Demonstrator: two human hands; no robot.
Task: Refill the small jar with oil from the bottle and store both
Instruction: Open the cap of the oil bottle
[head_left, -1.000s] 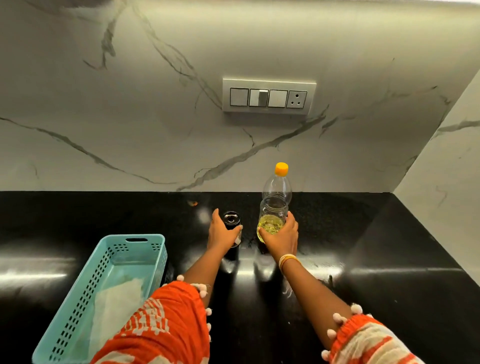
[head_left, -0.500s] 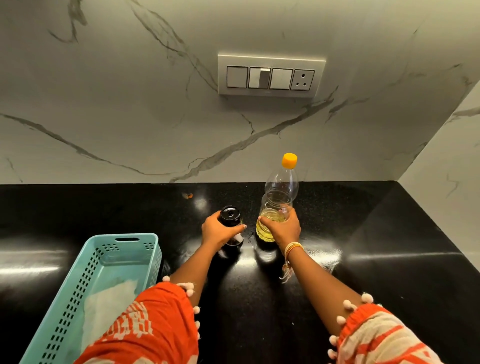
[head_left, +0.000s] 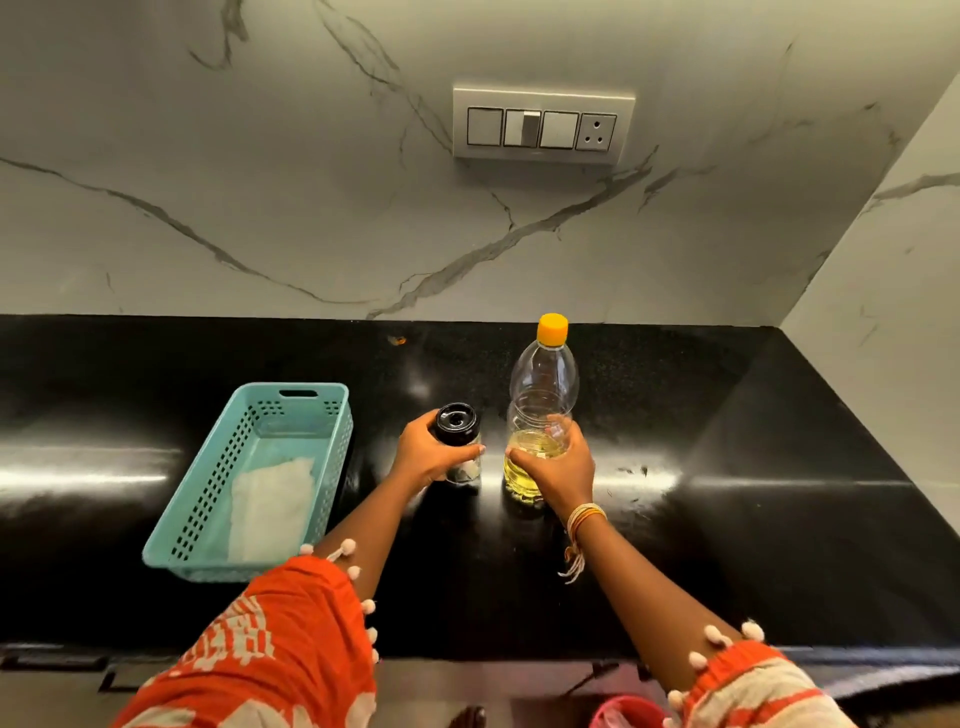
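A small glass jar (head_left: 457, 431) with a black lid stands upright on the black counter (head_left: 727, 493). My left hand (head_left: 428, 454) grips it round its body from the left. Just to its right stands a clear plastic oil bottle (head_left: 543, 384) with an orange cap, yellow oil filling its lower part. My right hand (head_left: 558, 470) is wrapped round the bottle's lower half. Jar and bottle stand a small gap apart, both capped.
A teal perforated basket (head_left: 208, 514) with a white cloth inside sits on the counter to the left of the jar. A marble wall with a switch panel (head_left: 543, 127) rises behind, and a side wall closes the right. The counter's front edge runs below my arms.
The jar and bottle have come toward the counter's front with my hands still on them. The view has pulled back, showing the whole basket and the counter's front edge.
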